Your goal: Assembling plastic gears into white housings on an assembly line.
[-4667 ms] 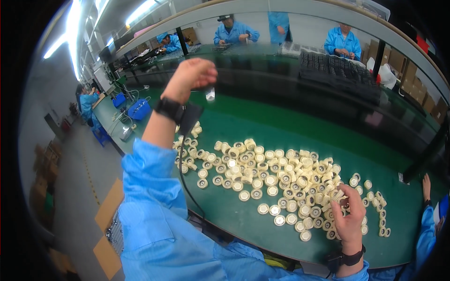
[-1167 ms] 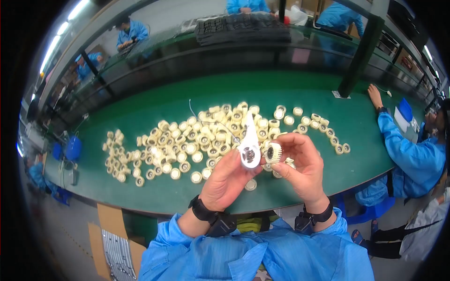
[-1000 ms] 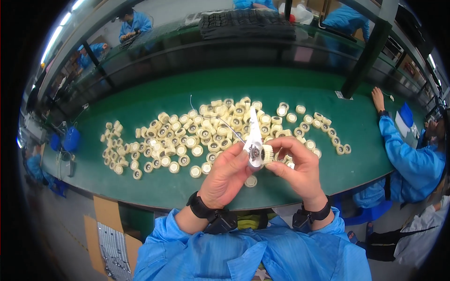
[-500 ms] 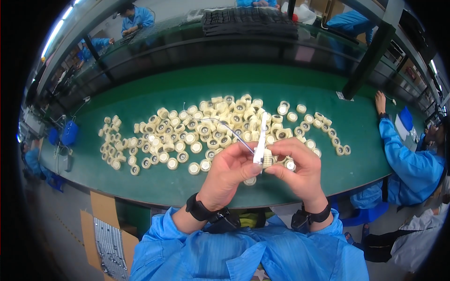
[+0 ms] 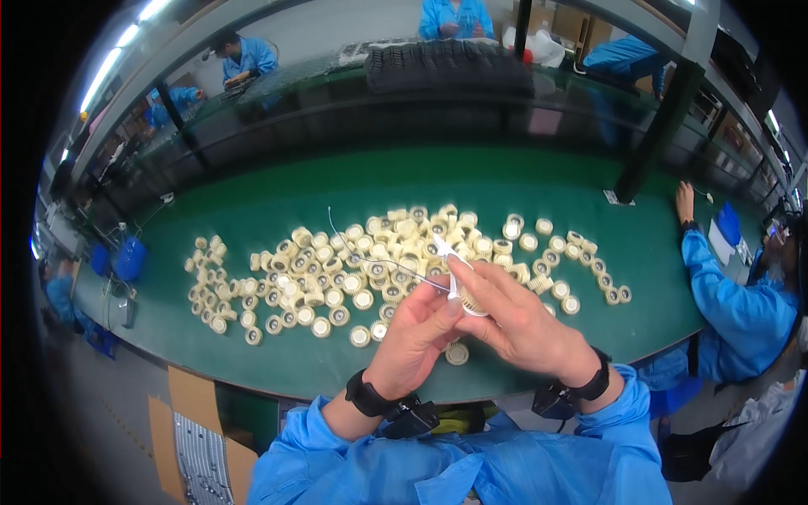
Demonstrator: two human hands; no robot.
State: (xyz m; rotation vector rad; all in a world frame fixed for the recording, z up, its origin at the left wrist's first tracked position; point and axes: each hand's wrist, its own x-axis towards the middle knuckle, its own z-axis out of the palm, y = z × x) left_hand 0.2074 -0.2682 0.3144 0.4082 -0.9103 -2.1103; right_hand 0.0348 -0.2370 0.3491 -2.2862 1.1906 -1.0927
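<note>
My left hand pinches a narrow white strip near its lower end, together with a thin pale cord that trails to the left over the pile. My right hand is closed around a cream ribbed wheel, its fingers covering much of it. Strip and wheel meet between the two hands; whether they are joined I cannot tell. Beneath and beyond my hands, many similar cream ribbed wheels lie in a loose pile, some showing dark centres. A single wheel sits just below my fingers.
The pile spreads over a green tabletop. A dark post rises at the back right. At the right edge a co-worker in blue rests an arm on the table. An open cardboard box stands below the front left edge.
The table appears lower in the picture. My right hand has rolled over, its back now facing up and covering more of the wheel. The white strip now leans left and sits lower.
</note>
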